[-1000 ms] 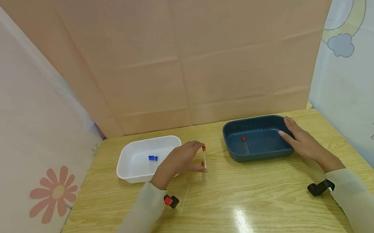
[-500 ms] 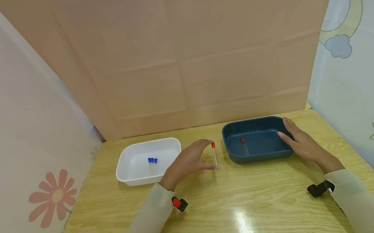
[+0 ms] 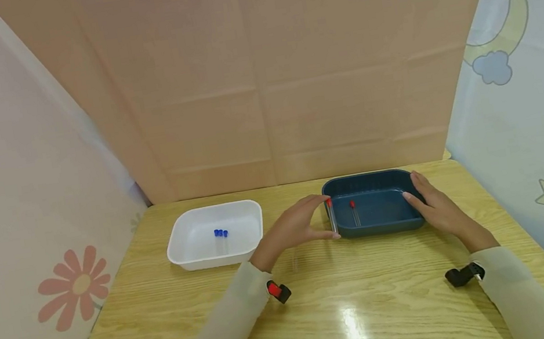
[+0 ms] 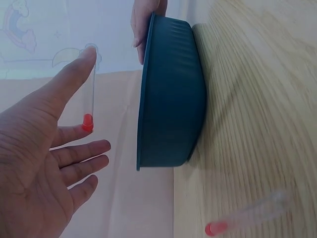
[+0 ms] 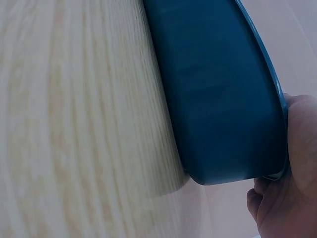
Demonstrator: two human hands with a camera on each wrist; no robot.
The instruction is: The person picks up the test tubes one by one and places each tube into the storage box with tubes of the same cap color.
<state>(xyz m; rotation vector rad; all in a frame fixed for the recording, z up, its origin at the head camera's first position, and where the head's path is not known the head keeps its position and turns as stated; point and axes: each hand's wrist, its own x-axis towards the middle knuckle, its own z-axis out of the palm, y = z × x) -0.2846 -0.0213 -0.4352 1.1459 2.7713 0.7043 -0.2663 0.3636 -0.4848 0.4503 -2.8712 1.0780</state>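
My left hand [image 3: 294,229] pinches a red-capped test tube [image 3: 333,220] lengthwise between thumb and index finger. In the head view the tube overlaps the left end of a dark blue tray [image 3: 381,229]. The left wrist view shows the thumb at the clear end and the index finger at the red cap [image 4: 87,122]; the other fingers are spread. My right hand [image 3: 438,208] grips the tray's right rim, thumb inside and fingers outside. Another red-capped test tube [image 3: 355,214] lies in the tray. A third red-capped tube [image 4: 247,215] lies on the table, mostly hidden by my left hand in the head view.
To the left stands a white tray [image 3: 219,261] holding several blue-capped tubes [image 3: 220,233]. Both trays stand on the wooden table [image 3: 320,314] near its back edge. Behind them hangs a tan cloth [image 3: 262,106], with printed cloths at both sides.
My left hand has lifted the red-capped test tube and carried it right, from between the trays to the dark blue tray's left end. My right hand has kept its hold on the rim.
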